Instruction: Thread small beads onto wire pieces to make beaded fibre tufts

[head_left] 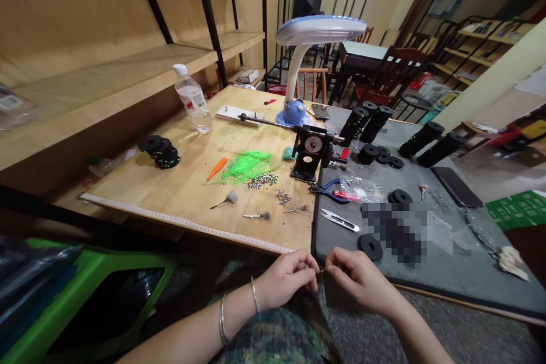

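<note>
My left hand (286, 278) and my right hand (357, 277) meet just below the table's front edge, over my lap. Their fingertips are pinched together on something very small and thin between them (322, 271); I cannot tell what it is. The left wrist wears thin metal bangles (222, 318). On the table above the hands lie thread snips (339, 219), a black disc (369, 246), a bundle of green fibres (247, 165), a pile of coloured beads (261, 181) and a black clamp vise (310, 153).
A grey mat (447, 273) covers the table's right part, with blue-handled pliers (327, 189), black spools (371, 119), a phone (456, 186) and plastic bags. A desk lamp (305, 62), water bottle (193, 98) and orange tool (216, 168) stand on the wood. A green stool (89, 296) is at my left.
</note>
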The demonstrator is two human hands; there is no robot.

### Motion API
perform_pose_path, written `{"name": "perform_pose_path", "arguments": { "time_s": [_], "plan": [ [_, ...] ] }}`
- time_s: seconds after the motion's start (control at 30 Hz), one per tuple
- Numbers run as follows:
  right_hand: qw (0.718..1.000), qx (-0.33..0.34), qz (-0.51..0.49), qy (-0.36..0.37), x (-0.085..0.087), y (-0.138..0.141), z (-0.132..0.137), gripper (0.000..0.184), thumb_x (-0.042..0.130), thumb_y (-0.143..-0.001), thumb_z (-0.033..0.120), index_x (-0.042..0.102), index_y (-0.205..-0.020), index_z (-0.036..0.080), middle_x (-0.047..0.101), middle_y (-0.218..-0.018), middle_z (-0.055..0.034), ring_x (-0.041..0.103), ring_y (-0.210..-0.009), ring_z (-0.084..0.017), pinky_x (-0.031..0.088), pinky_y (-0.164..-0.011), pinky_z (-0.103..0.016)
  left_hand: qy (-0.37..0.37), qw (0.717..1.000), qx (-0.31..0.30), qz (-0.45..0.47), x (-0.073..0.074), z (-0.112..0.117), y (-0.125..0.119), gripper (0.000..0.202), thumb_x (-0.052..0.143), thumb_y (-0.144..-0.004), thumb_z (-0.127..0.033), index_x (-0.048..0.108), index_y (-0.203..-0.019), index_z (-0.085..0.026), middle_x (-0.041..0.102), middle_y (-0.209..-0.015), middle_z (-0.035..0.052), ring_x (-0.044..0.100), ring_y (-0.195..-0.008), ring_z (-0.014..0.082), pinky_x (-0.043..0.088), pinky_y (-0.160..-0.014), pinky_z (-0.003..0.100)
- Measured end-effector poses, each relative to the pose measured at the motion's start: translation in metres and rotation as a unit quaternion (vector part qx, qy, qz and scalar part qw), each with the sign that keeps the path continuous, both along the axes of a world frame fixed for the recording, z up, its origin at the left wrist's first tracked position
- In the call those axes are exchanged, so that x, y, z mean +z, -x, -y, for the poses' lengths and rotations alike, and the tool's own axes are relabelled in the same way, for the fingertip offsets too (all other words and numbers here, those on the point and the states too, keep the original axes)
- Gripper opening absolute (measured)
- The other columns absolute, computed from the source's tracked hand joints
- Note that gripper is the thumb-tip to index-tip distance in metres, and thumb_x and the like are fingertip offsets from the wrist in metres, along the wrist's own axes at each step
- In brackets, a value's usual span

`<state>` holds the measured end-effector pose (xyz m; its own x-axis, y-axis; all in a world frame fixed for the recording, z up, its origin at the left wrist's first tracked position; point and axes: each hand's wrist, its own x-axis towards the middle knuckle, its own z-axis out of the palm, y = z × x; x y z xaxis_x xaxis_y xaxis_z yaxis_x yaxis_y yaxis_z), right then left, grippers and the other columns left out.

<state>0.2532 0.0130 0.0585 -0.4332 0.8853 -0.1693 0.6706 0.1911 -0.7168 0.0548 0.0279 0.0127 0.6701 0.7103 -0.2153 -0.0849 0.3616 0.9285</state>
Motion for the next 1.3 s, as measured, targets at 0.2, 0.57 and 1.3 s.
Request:
{"name": "perform_pose_path", "arguments": {
  "time_s": [0.2, 0.57, 1.3],
  "plan": [
    [1.000, 0.004, 0.004, 0.003, 0.001, 0.005, -0.001, 0.019, 0.046, -0.091, 0.024, 0.054, -0.076, 0.019, 0.050, -0.061, 0.0045, 0.046, -0.057, -0.012, 0.032, -0.054, -0.022, -0.020, 0.998, 0.019, -0.056, 0.004, -0.002, -0.007, 0.016, 0.059, -0.074, -0.031, 0.056, -0.074, -0.015, 0.049, -0.057, -0.0047, 0.044, -0.049, 0.0081, 0.033, -0.051, 0.021],
    [1.000, 0.016, 0.006, 0.004, 0.000, 0.008, -0.002, 0.018, 0.045, -0.092, 0.022, 0.054, -0.076, 0.019, 0.049, -0.062, 0.0048, 0.046, -0.058, -0.012, 0.032, -0.054, -0.021, -0.024, 0.997, 0.032, -0.069, -0.003, -0.003, -0.006, 0.008, 0.050, -0.066, -0.023, 0.052, -0.064, -0.016, 0.045, -0.051, -0.0064, 0.040, -0.045, 0.0079, 0.029, -0.047, 0.021],
    [0.999, -0.026, -0.027, -0.004, -0.009, 0.001, 0.000, 0.013, 0.045, -0.086, 0.013, 0.047, -0.075, 0.020, 0.043, -0.062, 0.0062, 0.041, -0.058, -0.012, 0.031, -0.055, -0.022, -0.076, 0.995, 0.046, -0.054, 0.003, -0.004, 0.005, 0.011, 0.053, -0.079, -0.025, 0.054, -0.074, -0.015, 0.049, -0.068, -0.0024, 0.045, -0.066, 0.0123, 0.035, -0.064, 0.024]
  ]
}}
